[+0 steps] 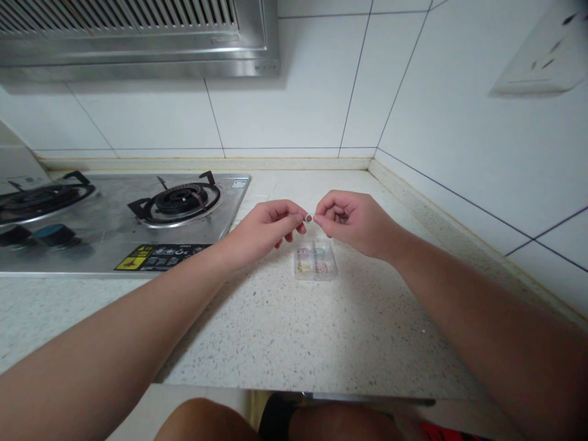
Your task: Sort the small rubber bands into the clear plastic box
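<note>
A small whitish ring-shaped piece [308, 218] is pinched between the fingertips of both hands, above the counter. My left hand [271, 226] grips it from the left with thumb and forefinger. From the other side, my right hand [351, 220] is closed in a pinch at the ring's right edge. Just below the hands, a clear plastic compartment box [316, 277] rests on the counter, with small yellow, pink and pale bits in its sections. Its far edge is partly covered by the hands, and the exact kind of the ring is too small to tell.
A gas stove [101, 245] with two burners takes up the left of the speckled counter [294, 343]. Above it hangs a steel range hood [138, 52]. White tiled walls close off the back and right, with a socket plate [542, 61] at upper right.
</note>
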Demonstrator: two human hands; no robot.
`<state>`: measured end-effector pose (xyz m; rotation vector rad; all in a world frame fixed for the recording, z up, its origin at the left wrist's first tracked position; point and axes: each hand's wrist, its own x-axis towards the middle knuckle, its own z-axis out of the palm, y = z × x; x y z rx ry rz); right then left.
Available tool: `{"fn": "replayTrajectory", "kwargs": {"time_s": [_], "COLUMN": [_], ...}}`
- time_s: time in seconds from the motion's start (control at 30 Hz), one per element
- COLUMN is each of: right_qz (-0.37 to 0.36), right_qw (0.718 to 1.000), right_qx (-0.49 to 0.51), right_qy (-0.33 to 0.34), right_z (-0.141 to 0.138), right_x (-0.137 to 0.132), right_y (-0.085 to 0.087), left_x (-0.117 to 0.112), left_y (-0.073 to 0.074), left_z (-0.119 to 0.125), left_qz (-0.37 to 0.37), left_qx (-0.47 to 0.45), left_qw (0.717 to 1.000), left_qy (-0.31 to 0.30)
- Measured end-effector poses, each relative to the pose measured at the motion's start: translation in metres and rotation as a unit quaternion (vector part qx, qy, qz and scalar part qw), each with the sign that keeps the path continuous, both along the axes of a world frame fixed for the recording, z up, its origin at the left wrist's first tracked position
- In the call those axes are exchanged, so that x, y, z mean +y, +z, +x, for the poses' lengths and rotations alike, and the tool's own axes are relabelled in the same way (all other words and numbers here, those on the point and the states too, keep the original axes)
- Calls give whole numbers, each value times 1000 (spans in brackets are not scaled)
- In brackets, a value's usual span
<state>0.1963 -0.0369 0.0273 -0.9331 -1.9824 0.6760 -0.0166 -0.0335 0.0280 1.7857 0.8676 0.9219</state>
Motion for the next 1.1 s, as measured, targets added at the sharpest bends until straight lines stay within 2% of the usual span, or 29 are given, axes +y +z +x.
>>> {"fn": "replayTrajectory", "kwargs": {"time_s": [0.53,0.8,1.1], "right_qz": [-2,12,1], "right_qw": [1000,1000,1000], "right_qx": [-9,-26,-25], "right_qy": [-9,-4,7], "right_z": [0,1,1], "right_x": [-1,-3,-1], "right_y": [-1,0,-2], "left_x": [2,5,5], "left_y": [-3,-5,-5], "left_z": [-1,0,-1], "left_qz": [-4,62,82], "left_qx": [6,26,28], "left_qw": [1000,998,996], "left_qy": [-10,-13,-8]}}
